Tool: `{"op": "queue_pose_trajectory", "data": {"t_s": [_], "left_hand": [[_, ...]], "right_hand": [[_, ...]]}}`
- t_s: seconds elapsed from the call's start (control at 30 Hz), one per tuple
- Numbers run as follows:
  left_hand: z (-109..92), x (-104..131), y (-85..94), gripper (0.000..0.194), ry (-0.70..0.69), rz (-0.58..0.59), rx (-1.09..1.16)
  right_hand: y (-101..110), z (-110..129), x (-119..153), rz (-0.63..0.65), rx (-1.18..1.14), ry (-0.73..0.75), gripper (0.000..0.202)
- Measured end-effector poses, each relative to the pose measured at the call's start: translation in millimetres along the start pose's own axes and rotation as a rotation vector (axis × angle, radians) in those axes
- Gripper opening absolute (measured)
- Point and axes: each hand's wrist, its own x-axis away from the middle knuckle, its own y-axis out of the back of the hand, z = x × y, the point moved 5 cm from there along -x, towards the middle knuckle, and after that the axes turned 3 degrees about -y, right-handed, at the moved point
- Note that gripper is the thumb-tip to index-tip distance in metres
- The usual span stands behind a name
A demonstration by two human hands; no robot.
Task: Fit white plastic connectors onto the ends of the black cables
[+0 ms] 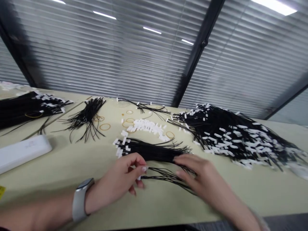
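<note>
My left hand [131,175], with a watch on its wrist, pinches the ends of a few thin black cables [166,175] near their white tags. These cables run right, passing under my right hand [199,171]. The fingers of my right hand are bent and spread over the tail of a larger black cable bundle [151,151], thumb apart from the index finger. That bundle lies flat just behind both hands, with white tags [124,141] at its left end. Whether the right fingertips grip any cable is hard to see, as they are slightly blurred.
Behind the bundle lies a heap of white connector-like pieces [149,126] with rubber bands [105,126] around. A big pile of tagged black cables [231,134] covers the right side. Further left are a small bundle [90,112], another pile [21,107] and a white case [26,150].
</note>
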Motion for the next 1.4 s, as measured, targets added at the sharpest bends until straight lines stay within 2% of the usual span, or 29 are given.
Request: {"op": "queue_pose_trajectory", "data": {"t_s": [0.1, 0.17, 0.3, 0.4, 0.47, 0.57, 0.67, 0.77, 0.87, 0.93, 1.0, 1.07, 1.13, 1.27, 1.4], "left_hand": [[-1, -5, -4.0, 0.017, -0.047, -0.013, 0.034], [-1, -7, -6.5, 0.019, -0.081, -0.022, 0.046], [3, -8, -5.9, 0.02, -0.052, -0.071, 0.085], [3, -6, -3.2, 0.021, -0.014, -0.095, 0.144], [3, -5, -1.4, 0.019, 0.008, -0.106, 0.165], [4, -5, 0.2, 0.017, 0.016, -0.11, 0.191], [3, -6, 1.2, 0.018, -0.022, -0.104, 0.216], [4, -6, 2.9, 0.019, -0.018, -0.13, 0.22], [3, -5, 2.5, 0.017, -0.039, -0.119, 0.224], [1, -4, 1.8, 0.015, -0.061, -0.1, 0.227], [1, -3, 1.8, 0.013, -0.084, -0.089, 0.232], [1, -3, 1.9, 0.012, -0.107, -0.078, 0.23], [1, -2, 2.0, 0.012, -0.111, -0.076, 0.206], [2, -2, 1.3, 0.012, -0.071, -0.082, 0.164], [-1, -3, 1.1, 0.014, -0.046, -0.09, 0.126]], "right_hand": [[34, -7, -38, -0.111, 0.086, 0.027, 0.019], [34, -13, -65, -0.057, 0.141, 0.055, 0.021], [-7, -26, -100, 0.084, 0.158, 0.093, 0.019], [-39, -35, -109, 0.095, 0.169, 0.078, 0.012], [-50, -40, -112, 0.076, 0.169, 0.059, 0.011], [-44, -41, -115, 0.019, 0.14, 0.027, 0.011], [-16, -30, -107, -0.044, 0.071, -0.011, 0.009], [15, -4, -86, -0.093, -0.027, -0.031, 0.011], [27, 28, -63, -0.158, -0.273, -0.01, 0.017], [16, 43, -54, -0.136, -0.428, 0.01, 0.016], [-6, 50, -52, -0.031, -0.584, -0.025, 0.014], [-28, 48, -54, 0.076, -0.784, -0.113, 0.009], [-43, 42, -56, 0.117, -0.951, -0.205, 0.007], [-54, 32, -57, 0.1, -1.008, -0.297, 0.014], [-62, 30, -56, 0.148, -1.055, -0.338, 0.015]]}}
